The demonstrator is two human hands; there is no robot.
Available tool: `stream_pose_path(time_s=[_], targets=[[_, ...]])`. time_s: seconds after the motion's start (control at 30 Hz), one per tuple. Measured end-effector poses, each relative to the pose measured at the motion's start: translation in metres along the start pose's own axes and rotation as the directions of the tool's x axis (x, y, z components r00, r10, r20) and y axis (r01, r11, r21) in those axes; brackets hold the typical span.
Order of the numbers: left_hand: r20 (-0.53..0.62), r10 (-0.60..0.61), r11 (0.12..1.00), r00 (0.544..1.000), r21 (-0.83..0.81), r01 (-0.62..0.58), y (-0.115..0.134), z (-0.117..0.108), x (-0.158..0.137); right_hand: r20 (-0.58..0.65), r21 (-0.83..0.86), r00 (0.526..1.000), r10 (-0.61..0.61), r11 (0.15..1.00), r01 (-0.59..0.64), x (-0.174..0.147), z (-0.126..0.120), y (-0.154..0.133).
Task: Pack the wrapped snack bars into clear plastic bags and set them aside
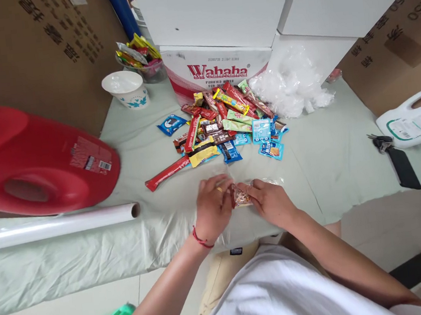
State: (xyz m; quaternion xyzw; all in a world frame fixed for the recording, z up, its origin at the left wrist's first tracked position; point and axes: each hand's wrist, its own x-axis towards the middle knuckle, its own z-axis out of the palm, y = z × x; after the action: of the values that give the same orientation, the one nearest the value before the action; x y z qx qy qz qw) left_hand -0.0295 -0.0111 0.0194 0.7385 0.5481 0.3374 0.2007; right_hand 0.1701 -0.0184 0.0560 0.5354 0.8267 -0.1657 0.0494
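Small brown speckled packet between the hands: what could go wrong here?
Clear plastic film by the packet might crease under the left hand or right hand. The long red wrapped stick, lying beyond the left hand, could get nudged. The white cylindrical roll, seemingly near the front edge of the green-covered table, might roll off if bumped.

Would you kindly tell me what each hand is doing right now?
Left hand: curled at the left end of the wrapped snack; grip cannot be told.
Right hand: closed, holding the wrapped snack.
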Motion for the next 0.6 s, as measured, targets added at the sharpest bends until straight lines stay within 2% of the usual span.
stream_pose_path(time_s=[0.1,0.17,0.27,0.37,0.43,0.5,0.6], targets=[[-0.114,-0.197,0.976,0.974,0.066,0.205,-0.019,0.002,0.010,0.019,-0.119,0.998,-0.058,0.991,0.060,-0.001,0.001,0.002],[-0.082,-0.290,0.953,0.954,0.066,0.295,-0.029,0.004,0.017,0.022,-0.164,0.996,-0.091,0.982,0.094,-0.002,0.001,0.004],[0.001,-0.286,0.958,0.958,-0.034,0.286,-0.040,0.000,0.024,0.025,-0.190,0.990,-0.136,0.972,0.138,-0.003,0.001,0.006],[0.053,-0.256,0.941,0.965,-0.216,0.262,-0.043,-0.014,0.023,0.023,-0.185,0.987,-0.159,0.970,0.160,-0.004,0.002,0.007],[0.147,-0.317,0.870,0.937,-0.348,0.349,-0.042,-0.023,0.019,0.018,-0.175,0.986,-0.164,0.971,0.165,-0.004,0.002,0.007],[0.245,-0.399,0.775,0.884,-0.425,0.468,-0.040,-0.028,0.013,0.019,-0.169,0.986,-0.166,0.971,0.167,-0.004,0.002,0.008],[0.273,-0.482,0.691,0.832,-0.465,0.553,-0.039,-0.028,0.007,0.029,-0.159,0.983,-0.180,0.970,0.182,-0.005,0.003,0.010]])
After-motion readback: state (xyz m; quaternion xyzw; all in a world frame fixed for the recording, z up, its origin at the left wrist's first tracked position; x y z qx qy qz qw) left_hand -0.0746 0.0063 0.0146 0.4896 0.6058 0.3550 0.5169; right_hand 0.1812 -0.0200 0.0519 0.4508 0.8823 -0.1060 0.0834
